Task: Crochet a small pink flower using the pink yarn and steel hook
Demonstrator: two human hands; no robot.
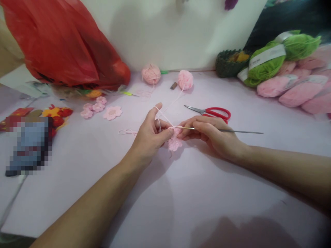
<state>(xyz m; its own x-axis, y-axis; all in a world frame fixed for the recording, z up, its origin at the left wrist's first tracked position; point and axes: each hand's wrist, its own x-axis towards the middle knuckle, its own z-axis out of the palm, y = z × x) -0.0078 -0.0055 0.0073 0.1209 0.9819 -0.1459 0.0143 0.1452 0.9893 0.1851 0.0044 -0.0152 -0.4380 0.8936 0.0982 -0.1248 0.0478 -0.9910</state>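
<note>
Between thumb and fingers, my left hand (pixel 152 134) pinches a small pink crochet piece (pixel 176 142) with scalloped petals. A pink strand loops over its raised index finger and runs back to a pink yarn ball (pixel 185 80). My right hand (pixel 213 134) is closed round a thin metal crochet hook (pixel 245 131), whose tip meets the top edge of the piece. Its fingertips also touch the right side of the piece. The hook's very end is too small to make out. Left of my left hand, a loose loop of pink yarn (pixel 126 132) lies on the table.
Red-handled scissors (pixel 217 112) lie just beyond my right hand. Pink crochet flowers (pixel 113 112) rest at the left, near a red bag (pixel 69 44). A second yarn ball (pixel 151 74) sits at the back. Green skeins (pixel 267 63) and pink skeins (pixel 302 89) are piled at the right.
</note>
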